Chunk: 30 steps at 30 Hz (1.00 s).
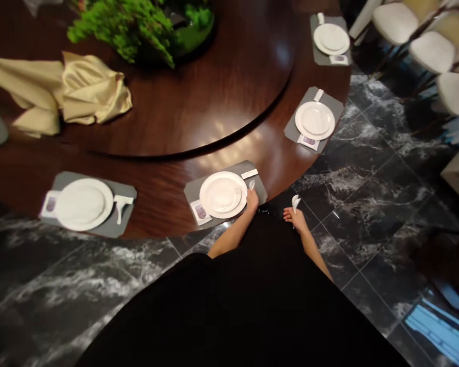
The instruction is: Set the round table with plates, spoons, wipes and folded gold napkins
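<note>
My left hand (pixel 253 202) is closed on a white soup spoon (pixel 252 184), held over the right part of a grey placemat (pixel 193 191). Just above the spoon lies a small white spoon rest (pixel 249 174). To the left of this hand are stacked white plates (pixel 222 195) and a white packet (pixel 201 212) with a dark label. Off the table's edge, my right hand (pixel 297 219) holds more white soup spoons (pixel 296 203), bunched together; how many I cannot tell. Some of its fingers are stretched out.
Another place setting on the left has a spoon (pixel 119 211) on its rest. Two more settings with plates (pixel 315 121) follow the round wooden table (pixel 156 204) to the right. On the turntable (pixel 199 107) stand greenery (pixel 126 30) and gold cloth (pixel 94 89). Chairs (pixel 396 23) stand at upper right.
</note>
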Tool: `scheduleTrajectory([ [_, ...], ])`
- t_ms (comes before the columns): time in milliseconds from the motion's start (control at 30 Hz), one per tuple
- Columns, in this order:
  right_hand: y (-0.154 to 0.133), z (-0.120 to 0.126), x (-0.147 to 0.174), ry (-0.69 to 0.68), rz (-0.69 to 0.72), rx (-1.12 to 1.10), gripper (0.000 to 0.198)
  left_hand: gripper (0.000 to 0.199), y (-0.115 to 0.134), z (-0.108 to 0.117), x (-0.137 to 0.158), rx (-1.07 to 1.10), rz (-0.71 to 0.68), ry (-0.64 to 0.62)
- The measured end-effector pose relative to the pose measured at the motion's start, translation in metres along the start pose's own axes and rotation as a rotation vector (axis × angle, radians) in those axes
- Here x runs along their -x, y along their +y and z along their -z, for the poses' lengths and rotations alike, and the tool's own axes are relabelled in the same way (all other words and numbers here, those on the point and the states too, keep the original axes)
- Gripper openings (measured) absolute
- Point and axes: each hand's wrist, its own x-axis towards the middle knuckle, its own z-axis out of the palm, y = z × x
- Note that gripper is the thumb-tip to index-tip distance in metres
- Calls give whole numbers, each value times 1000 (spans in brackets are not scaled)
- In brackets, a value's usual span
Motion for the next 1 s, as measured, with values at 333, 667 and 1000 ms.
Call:
scheduleTrajectory([
  [333,-106,125,-165,-201,90,175,44,48,29,-60,-52,-143,95,445],
  [667,-201,147,-237,-388,92,328,39,52,35,-92,-19,-346,325,543],
  [1000,-228,81,-247,-570,81,462,52,17,15,-91,-10,-183,322,525],
])
